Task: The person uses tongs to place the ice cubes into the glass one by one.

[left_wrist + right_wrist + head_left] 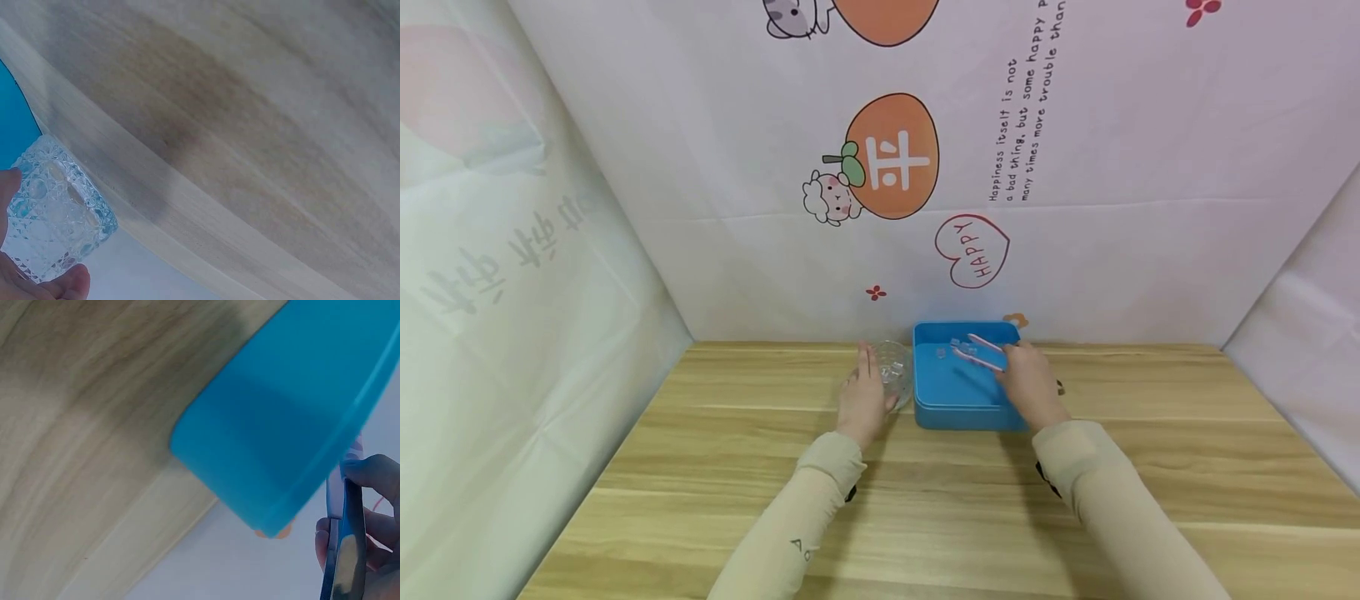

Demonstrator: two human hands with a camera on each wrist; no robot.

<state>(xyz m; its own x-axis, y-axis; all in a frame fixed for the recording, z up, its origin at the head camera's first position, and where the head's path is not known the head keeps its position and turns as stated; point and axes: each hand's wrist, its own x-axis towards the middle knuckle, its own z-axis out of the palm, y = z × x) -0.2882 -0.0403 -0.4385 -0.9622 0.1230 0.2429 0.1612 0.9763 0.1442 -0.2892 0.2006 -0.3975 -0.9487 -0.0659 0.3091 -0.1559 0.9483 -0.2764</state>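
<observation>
A clear patterned glass bowl [895,375] with several clear cubes in it stands on the table, left of a blue box [973,417]. My left hand [862,396] holds the bowl's left side; in the left wrist view, the thumb and fingers lie around the cut-glass wall [59,212]. My right hand [1032,379] grips a pair of pinkish tongs [981,362] over the box's right rim. The tong tips are spread beside a few clear cubes [961,345] on the box floor. Whether they touch a cube, I cannot tell. Another cube [941,353] lies farther left.
A light wooden table [925,517] carries the bowl and box. Behind them rises a white printed cloth [760,258], close to the box's back wall. More white cloth [535,358] hangs along the left side.
</observation>
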